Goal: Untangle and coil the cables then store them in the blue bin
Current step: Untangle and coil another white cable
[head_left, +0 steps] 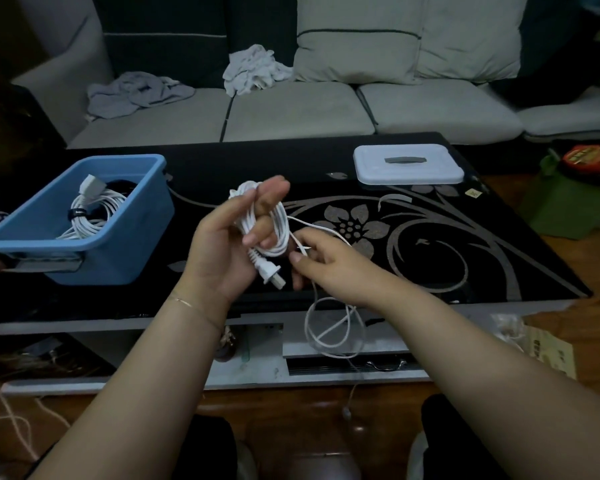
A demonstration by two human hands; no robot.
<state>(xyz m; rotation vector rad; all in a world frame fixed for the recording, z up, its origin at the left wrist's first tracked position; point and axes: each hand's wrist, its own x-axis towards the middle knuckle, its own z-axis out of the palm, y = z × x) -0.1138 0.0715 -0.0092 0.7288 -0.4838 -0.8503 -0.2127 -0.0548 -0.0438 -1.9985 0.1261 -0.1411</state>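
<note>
My left hand (222,244) holds a coil of white cable (278,233) wound around its fingers above the table's front edge. The cable's white plug (269,271) hangs below the palm. My right hand (323,265) pinches the loose strand of the same cable just right of the coil. The free tail (333,327) droops in loops below the table edge. The blue bin (118,251) stands on the table at the left. Inside it lies a coiled white cable (90,213) with a connector on top.
A white lid (407,164) lies on the black flowered table (430,244) at the back right. A grey sofa (291,112) with crumpled cloths stands behind. More white cord (14,420) lies on the floor at the lower left. A green box (565,202) sits at the right.
</note>
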